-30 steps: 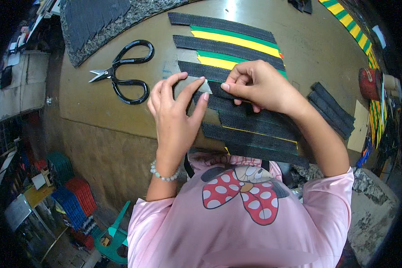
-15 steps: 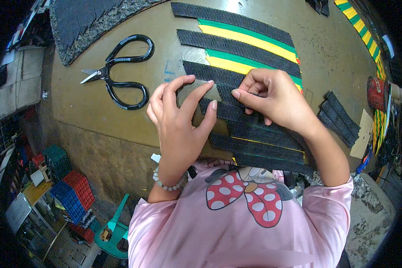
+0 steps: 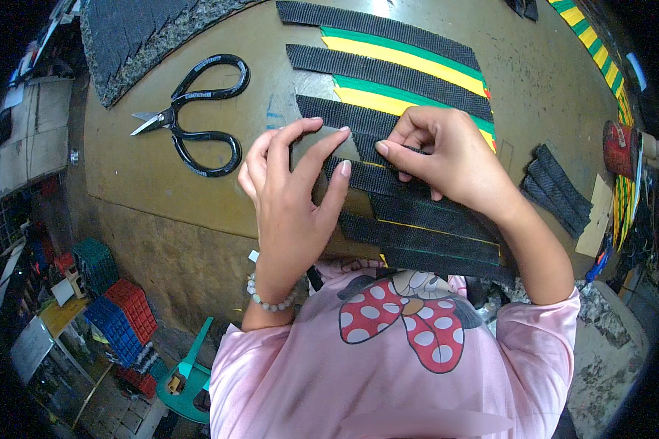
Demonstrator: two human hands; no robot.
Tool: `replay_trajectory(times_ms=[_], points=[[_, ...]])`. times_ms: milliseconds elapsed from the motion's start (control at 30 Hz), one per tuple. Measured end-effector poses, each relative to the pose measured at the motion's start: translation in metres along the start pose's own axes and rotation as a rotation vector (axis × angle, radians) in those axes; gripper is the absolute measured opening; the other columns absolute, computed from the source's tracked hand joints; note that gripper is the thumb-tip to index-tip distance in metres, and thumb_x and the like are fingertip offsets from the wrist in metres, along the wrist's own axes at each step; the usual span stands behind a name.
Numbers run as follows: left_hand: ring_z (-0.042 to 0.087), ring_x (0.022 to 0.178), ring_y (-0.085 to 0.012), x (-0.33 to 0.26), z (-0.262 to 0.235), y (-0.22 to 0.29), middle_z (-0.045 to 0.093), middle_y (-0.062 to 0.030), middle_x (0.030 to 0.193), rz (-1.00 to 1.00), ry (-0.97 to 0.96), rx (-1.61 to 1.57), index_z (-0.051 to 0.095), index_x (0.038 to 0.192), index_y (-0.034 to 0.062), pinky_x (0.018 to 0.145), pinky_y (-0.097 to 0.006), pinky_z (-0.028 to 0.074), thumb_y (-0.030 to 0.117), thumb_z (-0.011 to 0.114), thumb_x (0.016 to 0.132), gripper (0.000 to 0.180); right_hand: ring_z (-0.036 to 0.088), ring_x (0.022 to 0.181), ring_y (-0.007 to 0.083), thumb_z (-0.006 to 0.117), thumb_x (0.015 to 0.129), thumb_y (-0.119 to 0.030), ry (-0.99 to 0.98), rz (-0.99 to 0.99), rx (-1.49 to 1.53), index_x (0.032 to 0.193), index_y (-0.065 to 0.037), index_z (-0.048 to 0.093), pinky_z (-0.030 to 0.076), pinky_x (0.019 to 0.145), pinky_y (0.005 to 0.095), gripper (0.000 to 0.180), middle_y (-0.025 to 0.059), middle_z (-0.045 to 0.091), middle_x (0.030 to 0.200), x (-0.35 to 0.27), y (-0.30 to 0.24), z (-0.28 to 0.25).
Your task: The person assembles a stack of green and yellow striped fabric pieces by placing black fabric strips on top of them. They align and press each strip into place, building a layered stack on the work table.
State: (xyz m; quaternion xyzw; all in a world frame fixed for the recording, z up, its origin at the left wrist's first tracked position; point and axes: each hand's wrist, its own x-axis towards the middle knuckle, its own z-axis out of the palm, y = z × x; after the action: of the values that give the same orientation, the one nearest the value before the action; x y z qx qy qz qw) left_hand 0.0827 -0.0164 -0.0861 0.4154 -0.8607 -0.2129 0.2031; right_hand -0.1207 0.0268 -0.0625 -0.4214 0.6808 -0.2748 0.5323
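Observation:
Several black webbing strips (image 3: 388, 51) lie side by side on the table, with green and yellow bands (image 3: 377, 90) between some of them. My left hand (image 3: 289, 194) is at the strips' left ends, fingers apart, fingertips touching or just above the webbing. Over the middle strips, my right hand (image 3: 454, 157) is closed in a pinch, thumb against curled fingers, on the edge of a black webbing strip (image 3: 365, 146). The exact grip is partly hidden by the fingers. Nearer my body, more black strips (image 3: 425, 238) show thin yellow and green edges.
Black-handled scissors (image 3: 205, 117) lie with blades parted on the table (image 3: 154, 186), left of my hands. A dark slab (image 3: 146, 40) sits at the far left. To the right are a short stack of black strips (image 3: 556, 190) and a striped green-yellow band (image 3: 593, 47). A green stool (image 3: 187, 391) stands lower left.
The strips and both hands sit slightly further left and up in the picture. My right hand keeps its pinch, and the left fingers stay spread.

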Motion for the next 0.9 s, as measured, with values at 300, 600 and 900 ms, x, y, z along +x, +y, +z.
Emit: replay_trajectory(times_ms=[300,600,900], points=[[0.044,0.116,-0.0279,0.014,0.015,0.012,0.055,-0.0019,0.115,-0.104,0.084,0.001,0.067,0.112,0.0199,0.1,-0.048,0.026,0.023,0.073,0.082,0.031,0.051,0.049,0.0022,0.07,0.092,-0.021,-0.012,0.017,-0.008,0.084,-0.002,0.061,0.037,0.037,0.0195,0.022,0.0002,0.063,0.065,0.001,-0.003,0.0],[0.044,0.115,-0.0273,0.015,0.021,0.01,0.055,-0.0022,0.113,-0.087,0.111,0.051,0.067,0.113,0.0208,0.1,-0.048,0.026,0.025,0.076,0.08,0.034,0.051,0.05,0.0029,0.07,0.091,-0.02,-0.003,-0.051,-0.041,0.083,-0.002,0.062,0.037,0.037,0.0204,0.021,0.0003,0.062,0.064,0.002,0.005,0.0],[0.042,0.116,-0.0276,0.016,0.021,0.012,0.056,0.0012,0.116,-0.073,0.095,-0.012,0.072,0.106,0.0246,0.101,-0.046,0.022,0.02,0.075,0.08,0.026,0.058,0.051,0.0243,0.073,0.086,-0.028,0.292,-0.022,-0.384,0.079,0.0,0.066,0.044,0.052,0.034,0.03,0.0134,0.059,0.06,-0.059,0.008,-0.038]])
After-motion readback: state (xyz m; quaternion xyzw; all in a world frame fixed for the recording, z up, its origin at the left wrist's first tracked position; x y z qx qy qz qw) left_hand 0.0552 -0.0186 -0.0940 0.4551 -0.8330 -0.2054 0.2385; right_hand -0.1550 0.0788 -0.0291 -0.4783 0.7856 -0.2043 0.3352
